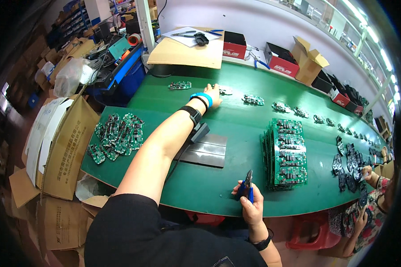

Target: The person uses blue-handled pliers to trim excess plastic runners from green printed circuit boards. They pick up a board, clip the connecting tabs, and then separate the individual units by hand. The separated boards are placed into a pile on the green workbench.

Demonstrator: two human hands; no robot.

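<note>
Reaching far across the green surface (pixel 236 129), the left hand (pixel 213 93) lies with its fingers on a small circuit board (pixel 225 90) close to the far edge. This board belongs to a row of similar small boards (pixel 280 107) that runs along the far edge toward the right end. One more small board (pixel 179 85) lies a little to the left of the hand. The left forearm carries a blue wristband (pixel 202 97) and a black strap (pixel 192 114).

The right hand (pixel 250 205) is at the near edge, closed around blue-handled cutting pliers (pixel 247 183) whose tip points up. I cannot tell if the pliers' tip is open or shut.

Near the middle, a stack of green circuit boards (pixel 286 153) stands between the two hands. Dark grey flat plates (pixel 207 150) lie under the stretched forearm. A loose heap of green boards (pixel 116 135) lies at the left end of the surface.

At the right end, another person's hand (pixel 368 172) touches dark oval parts (pixel 348 163). Red and black boxes (pixel 280 60) and a brown carton (pixel 310 60) stand beyond the far edge. Cardboard boxes (pixel 64 151) stand on the floor beside the left end.
</note>
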